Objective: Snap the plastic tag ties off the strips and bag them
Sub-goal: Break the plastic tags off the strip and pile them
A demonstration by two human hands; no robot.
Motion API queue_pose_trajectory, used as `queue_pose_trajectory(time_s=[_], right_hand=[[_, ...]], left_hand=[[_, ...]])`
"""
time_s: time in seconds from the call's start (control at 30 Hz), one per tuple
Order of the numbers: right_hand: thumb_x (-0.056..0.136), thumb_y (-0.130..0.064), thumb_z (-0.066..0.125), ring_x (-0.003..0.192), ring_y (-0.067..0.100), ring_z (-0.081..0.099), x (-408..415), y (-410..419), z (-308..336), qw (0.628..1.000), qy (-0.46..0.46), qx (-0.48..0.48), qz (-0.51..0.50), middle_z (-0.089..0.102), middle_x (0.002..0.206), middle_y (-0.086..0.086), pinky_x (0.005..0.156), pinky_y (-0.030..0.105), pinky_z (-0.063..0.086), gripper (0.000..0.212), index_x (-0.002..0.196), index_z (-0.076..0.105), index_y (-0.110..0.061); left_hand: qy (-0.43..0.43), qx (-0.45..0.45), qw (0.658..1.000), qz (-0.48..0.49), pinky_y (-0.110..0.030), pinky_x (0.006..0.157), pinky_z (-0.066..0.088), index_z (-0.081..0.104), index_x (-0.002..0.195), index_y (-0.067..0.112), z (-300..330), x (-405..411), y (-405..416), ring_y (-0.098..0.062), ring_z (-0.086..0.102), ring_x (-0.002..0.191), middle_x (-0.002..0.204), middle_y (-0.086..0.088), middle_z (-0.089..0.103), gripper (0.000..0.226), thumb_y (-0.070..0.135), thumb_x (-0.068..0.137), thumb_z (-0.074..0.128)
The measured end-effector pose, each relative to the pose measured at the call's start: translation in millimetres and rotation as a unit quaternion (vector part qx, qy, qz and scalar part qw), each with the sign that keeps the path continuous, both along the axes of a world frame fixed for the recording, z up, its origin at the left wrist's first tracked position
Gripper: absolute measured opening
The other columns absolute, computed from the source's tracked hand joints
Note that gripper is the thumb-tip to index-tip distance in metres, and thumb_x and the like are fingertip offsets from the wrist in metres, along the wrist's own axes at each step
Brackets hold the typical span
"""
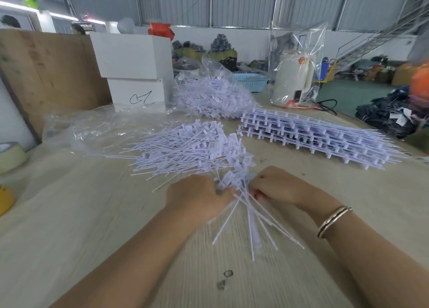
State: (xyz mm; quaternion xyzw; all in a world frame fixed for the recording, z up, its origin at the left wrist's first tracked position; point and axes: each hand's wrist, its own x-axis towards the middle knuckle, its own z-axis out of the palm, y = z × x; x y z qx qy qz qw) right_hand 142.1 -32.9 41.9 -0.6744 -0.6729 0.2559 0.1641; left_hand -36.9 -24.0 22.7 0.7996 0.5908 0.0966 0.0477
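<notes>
My left hand (197, 198) and my right hand (276, 186) grip the same strip of white tag ties (246, 217) from either side, close together over the wooden table. The ties' thin tails fan out toward me below my hands. Just beyond my hands lies a loose heap of snapped-off ties (185, 150). A stack of whole strips (318, 138) lies to the right of the heap. A clear bag filled with ties (211, 96) sits behind the heap, and an empty clear bag (92, 129) lies flat to its left.
White boxes (137, 71) stand at the back left against a brown board (46, 71). A tape roll (11, 157) sits at the left edge. A cream kettle in plastic wrap (292, 80) and a blue basket (251, 81) stand at the back.
</notes>
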Motion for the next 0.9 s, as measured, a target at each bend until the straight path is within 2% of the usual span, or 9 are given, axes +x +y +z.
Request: queue_pose_trajectory(time_s=[0.07, 0.17, 0.23, 0.37, 0.43, 0.5, 0.57, 0.73, 0.9], right_hand=[[0.088, -0.016, 0.052, 0.034, -0.002, 0.037, -14, -4, -1, 0.999, 0.022, 0.005, 0.037, 0.043, 0.035, -0.014, 0.051, 0.017, 0.029, 0.049, 0.040, 0.048, -0.023], [0.089, -0.016, 0.052, 0.043, -0.008, 0.046, -29, -9, -3, 0.994, 0.082, 0.012, 0.078, 0.056, 0.050, -0.014, 0.055, 0.013, 0.032, 0.039, 0.051, 0.056, -0.026], [0.086, -0.011, 0.054, 0.047, -0.009, 0.046, -35, -10, -5, 0.988, 0.122, 0.009, 0.090, 0.057, 0.054, -0.015, 0.055, 0.011, 0.033, 0.036, 0.054, 0.057, -0.027], [0.084, 0.000, 0.049, 0.053, -0.006, 0.048, -38, -10, -12, 0.985, 0.132, 0.010, 0.110, 0.053, 0.049, -0.016, 0.056, 0.011, 0.033, 0.041, 0.054, 0.057, -0.027], [0.085, 0.002, 0.043, 0.046, -0.006, 0.048, -33, -9, -11, 0.982, 0.154, 0.014, 0.108, 0.054, 0.045, -0.015, 0.053, 0.010, 0.033, 0.045, 0.056, 0.062, -0.026], [0.083, 0.006, 0.039, 0.043, -0.004, 0.046, -24, -6, -10, 0.977, 0.197, 0.049, 0.067, 0.056, 0.048, -0.011, 0.050, 0.009, 0.034, 0.048, 0.059, 0.068, -0.023], [0.081, 0.009, 0.035, 0.040, -0.001, 0.042, -13, 0, -11, 0.956, 0.270, 0.119, -0.011, 0.055, 0.049, -0.005, 0.043, 0.011, 0.033, 0.048, 0.056, 0.068, -0.016], [0.084, 0.008, 0.031, 0.038, 0.002, 0.036, 12, 12, -18, 0.886, 0.368, 0.231, -0.163, 0.049, 0.053, 0.001, 0.037, 0.014, 0.029, 0.045, 0.059, 0.064, -0.009], [0.085, 0.008, 0.033, 0.047, 0.010, 0.040, 28, 25, -25, 0.880, 0.357, 0.250, -0.188, 0.052, 0.057, 0.000, 0.044, 0.018, 0.033, 0.043, 0.063, 0.064, -0.010]], left_hand=[[-0.020, 0.013, 1.000, -0.005, -0.026, 0.060, 0.041, 0.053, 0.072, 0.021, -1, -2, 2, -0.014, 0.056, 0.067, 0.067, 0.006, 0.055, 0.049, 0.065, 0.087, 0.037], [-0.042, 0.018, 0.999, -0.015, -0.028, 0.066, 0.042, 0.051, 0.078, 0.022, 0, -6, 7, -0.019, 0.058, 0.079, 0.077, 0.005, 0.058, 0.027, 0.044, 0.089, 0.039], [-0.055, 0.003, 0.998, -0.010, -0.030, 0.069, 0.042, 0.051, 0.079, 0.022, 0, -7, 9, -0.020, 0.057, 0.083, 0.084, 0.002, 0.060, 0.028, 0.042, 0.091, 0.035], [-0.070, -0.028, 0.996, -0.036, -0.031, 0.072, 0.048, 0.055, 0.078, 0.022, 0, -7, 7, -0.013, 0.058, 0.072, 0.075, 0.003, 0.062, 0.068, 0.076, 0.082, 0.014], [-0.083, -0.055, 0.993, -0.069, -0.028, 0.062, 0.044, 0.054, 0.073, 0.027, 3, -11, 7, -0.009, 0.055, 0.064, 0.069, 0.007, 0.058, 0.062, 0.080, 0.077, 0.022], [-0.069, -0.072, 0.990, -0.101, -0.028, 0.060, 0.039, 0.052, 0.075, 0.034, 5, -16, 10, -0.009, 0.051, 0.067, 0.073, 0.011, 0.054, 0.033, 0.065, 0.082, 0.048], [-0.019, -0.065, 0.992, -0.105, -0.030, 0.064, 0.037, 0.046, 0.080, 0.027, 6, -18, 11, -0.014, 0.048, 0.074, 0.083, 0.005, 0.052, 0.027, 0.050, 0.084, 0.059], [0.087, 0.026, 0.991, -0.102, -0.030, 0.075, 0.036, 0.045, 0.117, 0.015, 4, -16, 10, -0.025, 0.054, 0.104, 0.115, -0.007, 0.056, 0.024, 0.029, 0.097, 0.042], [0.042, 0.035, 0.988, -0.146, -0.030, 0.066, 0.037, 0.039, 0.118, 0.017, 11, -23, 12, -0.019, 0.051, 0.081, 0.086, 0.004, 0.049, 0.022, 0.028, 0.099, 0.038]])
